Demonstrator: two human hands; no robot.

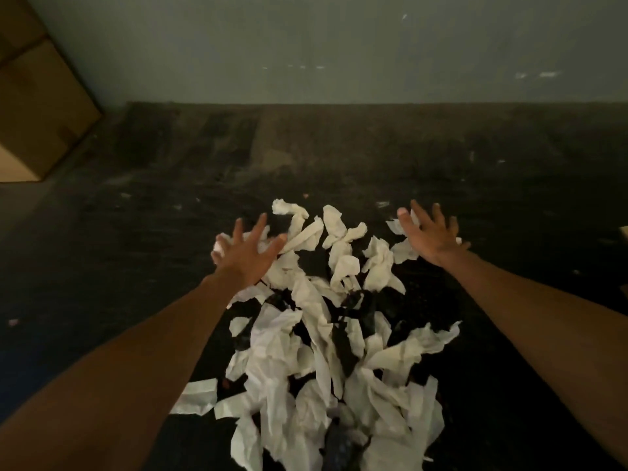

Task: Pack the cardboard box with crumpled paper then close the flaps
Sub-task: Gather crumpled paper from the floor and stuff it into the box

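We see both hands spread wide over a heap of crumpled paper [316, 338] that lies on the dark floor [509, 198]. The left hand [246, 253] has its fingers splayed and its back toward us, set over the far left edge of the heap; whether the palm presses on the scraps beneath it we cannot tell. The right hand [430, 237] is just as open, fingers fanned, at the far right edge, with a scrap or two showing under it. Neither hand grips anything. Both forearms are bare and stretch forward from the bottom corners, angled inward so the hands flank the top of the heap with the paper between them.

The paper is white, torn into strips and wads, and runs from between the hands down to the lower edge of the view. A cardboard box [40, 107] stands at the upper left by the wall [339, 45], well apart from the heap and from both hands. We cannot see whether its flaps are open.
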